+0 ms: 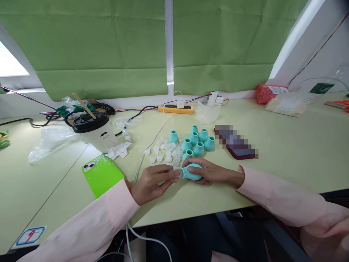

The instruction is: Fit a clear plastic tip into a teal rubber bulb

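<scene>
My right hand (203,170) is wrapped round a turquoise bulb-shaped piece (194,171), its narrow neck turned to the left. At that neck, my left hand (156,182) pinches a small translucent piece (180,173) between thumb and fingers. Just behind my hands stand several turquoise bulb-shaped pieces (199,148) with their open necks up. To their left lies a loose pile of small whitish translucent pieces (169,150).
A green phone (102,174) and a lidded paper cup (95,133) are on the left. On the right lies a dark phone with a red edge (237,145). Behind are an orange power strip (171,109) and a clear tub (208,112). A white cable (144,153) crosses the table.
</scene>
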Demonstrator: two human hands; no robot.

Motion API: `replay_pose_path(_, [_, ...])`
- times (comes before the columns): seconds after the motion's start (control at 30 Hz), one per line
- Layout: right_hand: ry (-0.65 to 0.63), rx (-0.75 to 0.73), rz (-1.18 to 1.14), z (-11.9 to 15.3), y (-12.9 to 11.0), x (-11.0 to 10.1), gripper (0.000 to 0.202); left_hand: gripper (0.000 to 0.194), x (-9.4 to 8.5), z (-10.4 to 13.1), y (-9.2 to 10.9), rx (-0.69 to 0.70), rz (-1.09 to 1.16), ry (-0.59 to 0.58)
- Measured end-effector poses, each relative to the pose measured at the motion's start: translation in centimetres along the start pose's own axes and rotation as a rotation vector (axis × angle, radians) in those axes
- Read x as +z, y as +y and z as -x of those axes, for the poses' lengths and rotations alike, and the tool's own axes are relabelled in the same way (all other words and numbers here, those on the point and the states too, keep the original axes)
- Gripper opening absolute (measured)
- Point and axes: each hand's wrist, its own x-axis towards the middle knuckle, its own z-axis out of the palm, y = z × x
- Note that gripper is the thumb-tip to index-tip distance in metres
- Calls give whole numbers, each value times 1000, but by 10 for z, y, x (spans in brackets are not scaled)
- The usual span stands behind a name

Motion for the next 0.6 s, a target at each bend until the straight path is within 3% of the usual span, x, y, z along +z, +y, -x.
replay_pose_path(0.17, [-27, 14, -26, 1, -2, 0, 34, 25, 0, 2, 2, 38, -67, -14])
replay_pose_path(0.37, [-66, 55, -62, 2, -8, 2, 37, 19, 0, 4, 4, 151, -302, -20])
replay_pose_path(0.6, [-167, 99, -181, 0, 0, -2, 41, 29, 0, 13, 3, 232, -449, -132])
